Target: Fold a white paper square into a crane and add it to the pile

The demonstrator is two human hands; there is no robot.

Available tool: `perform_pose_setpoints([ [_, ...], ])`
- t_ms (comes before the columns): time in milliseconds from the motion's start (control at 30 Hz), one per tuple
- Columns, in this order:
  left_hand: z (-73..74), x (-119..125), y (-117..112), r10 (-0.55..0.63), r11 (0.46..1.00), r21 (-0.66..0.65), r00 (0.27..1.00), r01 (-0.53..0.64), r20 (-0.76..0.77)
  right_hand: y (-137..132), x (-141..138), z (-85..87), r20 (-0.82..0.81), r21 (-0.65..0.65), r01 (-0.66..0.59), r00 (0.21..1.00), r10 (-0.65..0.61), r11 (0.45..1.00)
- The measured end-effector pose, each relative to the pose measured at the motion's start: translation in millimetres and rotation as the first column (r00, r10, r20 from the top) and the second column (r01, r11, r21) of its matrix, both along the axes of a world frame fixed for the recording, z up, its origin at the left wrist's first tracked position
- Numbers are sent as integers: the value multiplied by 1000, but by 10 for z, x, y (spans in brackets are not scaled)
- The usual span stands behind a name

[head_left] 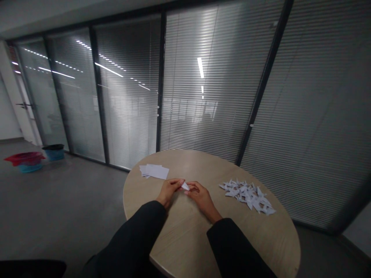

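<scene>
Hands (169, 191) meet, apparently pinching folded white paper (184, 187).

The folded paper piece (184, 186) between the left hand (169, 191) and the right hand (201, 199) is plain white. So are the loose sheets (155, 172) left of centre on the table and the heap of folded paper shapes (246, 196) to the right. The round table (185, 241) is pale beige wood with a faint straight grain. Both sleeves (136, 231) are black. Across the upper frame, the window blinds (203, 116) form fine grey and white horizontal stripes between dark frames. At far left, a red basin (24, 157) sits on a blue tub (29, 168), beside a blue bin (53, 154) with a black top, on a grey floor (63, 200).
</scene>
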State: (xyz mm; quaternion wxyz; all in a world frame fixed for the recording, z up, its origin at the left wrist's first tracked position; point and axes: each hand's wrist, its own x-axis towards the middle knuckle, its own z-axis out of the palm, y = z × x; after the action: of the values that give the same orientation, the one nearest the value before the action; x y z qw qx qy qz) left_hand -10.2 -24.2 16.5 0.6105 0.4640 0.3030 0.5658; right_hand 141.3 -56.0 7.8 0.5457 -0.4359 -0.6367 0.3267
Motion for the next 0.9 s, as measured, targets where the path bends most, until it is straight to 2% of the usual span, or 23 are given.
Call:
perform_pose_setpoints([
  [100, 6, 6, -3, -18, 1000, 10, 1000, 19, -16, -10, -13, 10, 51, -6, 36, 998, -36, 999],
  [267, 19, 14, -11, -39, 998, 40, 996, 42, -75, -13, -24, 26, 16, -40, 23, 1000, -23, 999],
  [400, -18, 26, 24, -39, 997, 67, 991, 48, -130, -27, 1, 37, 128, 26, 93, 987, -95, 995],
  [533, -115, 45, 86, -28, 990, 129, 969, 61, -247, -54, 38, 75, 283, 127, 169, 938, -199, 977],
  [667, -155, 52, 78, -113, 985, 94, 951, 145, -288, -48, 50, 89, 315, 188, 218, 910, -269, 958],
  [900, -63, 41, -9, -174, 961, 140, 918, 237, -355, -39, 24, 69, 216, 54, 113, 969, -122, 992],
])
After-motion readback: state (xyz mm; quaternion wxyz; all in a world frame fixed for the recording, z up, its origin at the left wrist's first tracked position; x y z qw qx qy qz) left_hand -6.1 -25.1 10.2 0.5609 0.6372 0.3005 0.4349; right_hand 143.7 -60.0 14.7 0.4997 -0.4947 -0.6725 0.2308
